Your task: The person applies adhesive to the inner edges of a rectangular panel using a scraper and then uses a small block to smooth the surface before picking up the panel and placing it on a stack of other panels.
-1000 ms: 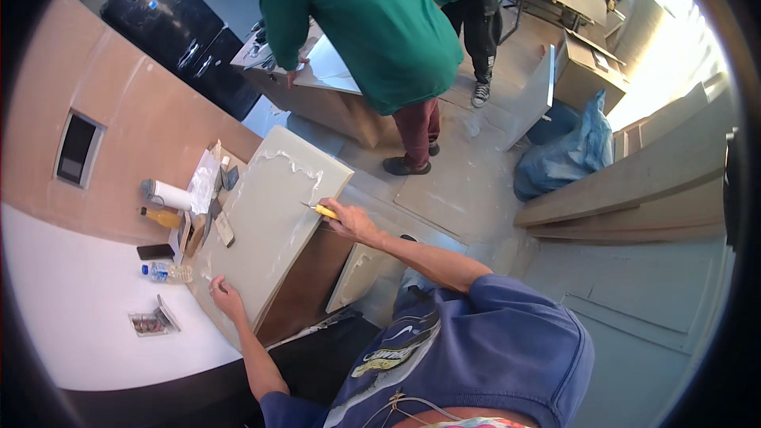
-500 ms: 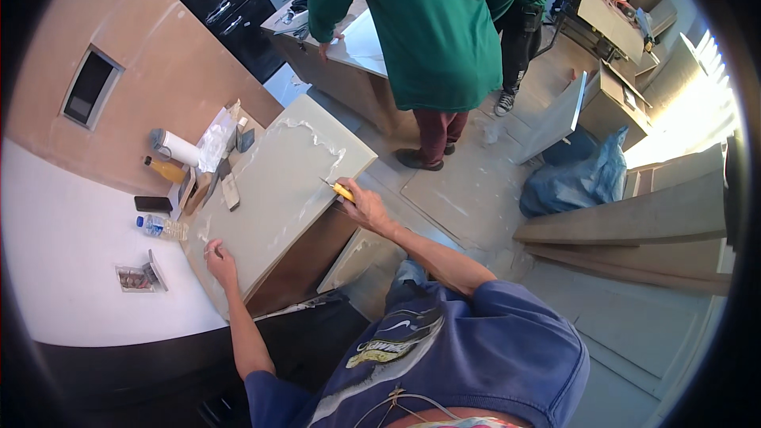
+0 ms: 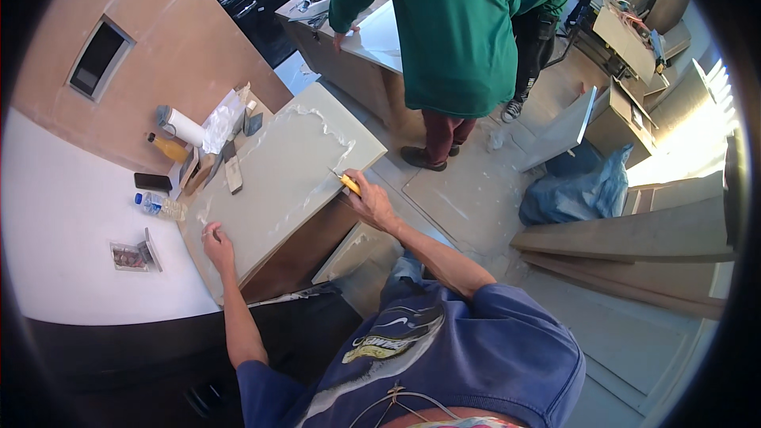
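A pale, flat board [image 3: 273,182] with white, uneven streaks along its edges lies on top of a brown cabinet [image 3: 305,246] in front of me. My right hand [image 3: 374,206] is closed round a yellow utility knife [image 3: 349,184], its blade tip at the board's right edge, by the white streak. At the board's near left side, my left hand [image 3: 219,247] rests with its fingers curled together. Whatever those fingers pinch, if anything, is too small to make out.
Beyond the board's left edge stand a water bottle [image 3: 161,207], a black phone [image 3: 152,182], a yellow bottle [image 3: 168,147] and a paper roll [image 3: 182,127]. Scraper-like tools [image 3: 232,170] lie on the board. A person in green [image 3: 456,40] stands ahead; a blue bag [image 3: 583,190] sits right.
The whole view has shifted slightly. Both hands keep nearly the same places on the board, the knife still at its right edge. Another person's arm now shows at the upper right.
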